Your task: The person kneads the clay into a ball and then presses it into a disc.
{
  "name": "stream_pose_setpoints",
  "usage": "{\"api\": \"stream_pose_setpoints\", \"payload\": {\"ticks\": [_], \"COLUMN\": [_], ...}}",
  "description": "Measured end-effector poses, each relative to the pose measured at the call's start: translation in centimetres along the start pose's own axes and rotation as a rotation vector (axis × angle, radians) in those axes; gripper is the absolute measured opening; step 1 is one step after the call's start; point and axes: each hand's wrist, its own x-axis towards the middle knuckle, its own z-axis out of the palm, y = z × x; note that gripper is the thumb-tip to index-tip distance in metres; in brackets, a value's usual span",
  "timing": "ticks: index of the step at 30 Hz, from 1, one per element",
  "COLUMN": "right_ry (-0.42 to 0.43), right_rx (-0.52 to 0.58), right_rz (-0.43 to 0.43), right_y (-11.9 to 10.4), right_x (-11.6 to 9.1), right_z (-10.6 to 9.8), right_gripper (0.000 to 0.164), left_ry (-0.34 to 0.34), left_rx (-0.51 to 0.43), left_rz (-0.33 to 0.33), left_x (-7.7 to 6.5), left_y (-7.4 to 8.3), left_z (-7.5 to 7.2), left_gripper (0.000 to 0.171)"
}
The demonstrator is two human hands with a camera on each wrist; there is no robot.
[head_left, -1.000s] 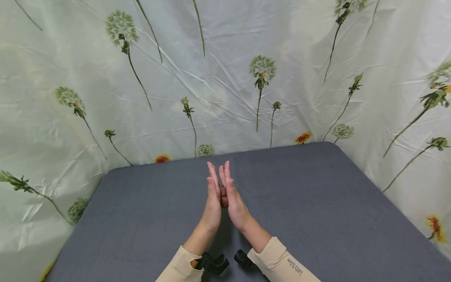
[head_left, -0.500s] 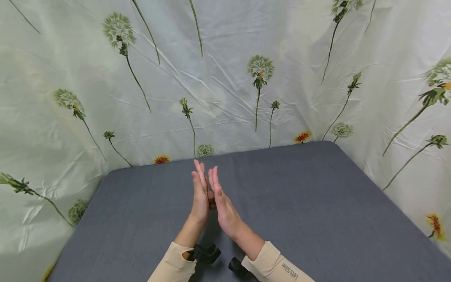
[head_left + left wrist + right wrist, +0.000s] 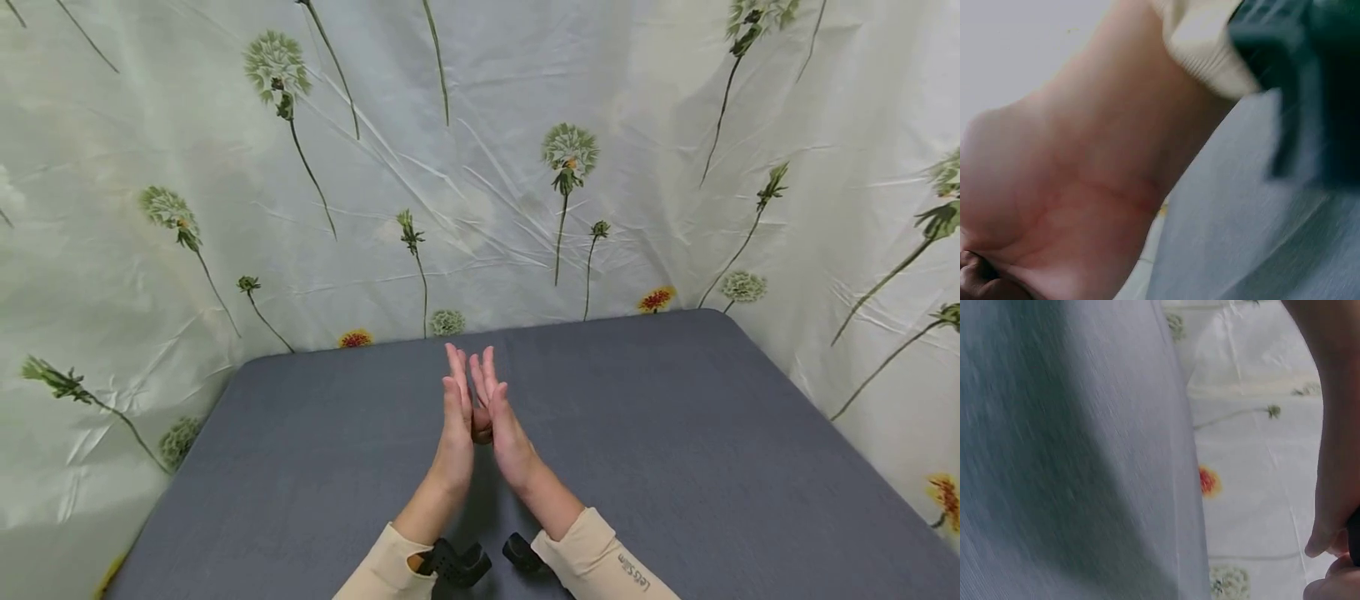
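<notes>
Pressing palms together, left hand [image 3: 455, 433], right hand [image 3: 504, 429], fingers straight, grip empty, above grey table [image 3: 675, 433]

Palms pressed together, the left hand [image 3: 455, 433] and right hand [image 3: 504, 429] hide their inner faces and thumbs from the head camera. The frame's bottom edge cuts off both sleeves [image 3: 600, 567]. The left wrist view is blurred, showing only palm heel; the right wrist view catches just fingertips [image 3: 1325, 544] at its edge.
</notes>
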Motion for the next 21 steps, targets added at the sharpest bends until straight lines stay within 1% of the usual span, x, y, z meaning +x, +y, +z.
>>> {"api": "stream_pose_setpoints", "payload": {"ticks": [2,5,10,12,14,18,21], "right_ry": [-0.026,-0.032,-0.054,-0.054,-0.033,0.032,0.071], "right_rx": [-0.004,-0.004,-0.024,-0.027,-0.017,0.002,-0.002], "right_rz": [0.004,0.007,-0.005,-0.01,-0.015,-0.012,0.002], "right_y": [0.1,0.3,-0.2,-0.7,-1.2,-1.8,-1.7], "right_x": [-0.2,-0.4,-0.7,-0.6,-0.4,0.0,0.2], "right_z": [0.4,1.0,2.0,2.0,1.6,-0.1,-1.3], "right_gripper": [0.085,0.081,0.076,0.075,0.077,0.086,0.091], "left_ry": [0.036,0.079,0.095,0.077,0.047,-0.025,-0.07], "left_rx": [-0.002,0.001,0.001,0.005,0.016,0.033,0.034], "left_rz": [0.024,0.053,0.047,0.044,0.048,0.034,0.019], "left_x": [0.2,0.5,0.5,0.5,0.4,-0.1,-0.4], "left_y": [0.1,0.2,0.0,-0.1,-0.2,-0.2,0.1], "left_z": [-0.2,-0.7,-1.4,-1.3,-1.0,0.3,1.2], "left_gripper": [0.086,0.087,0.089,0.088,0.088,0.085,0.081]}}
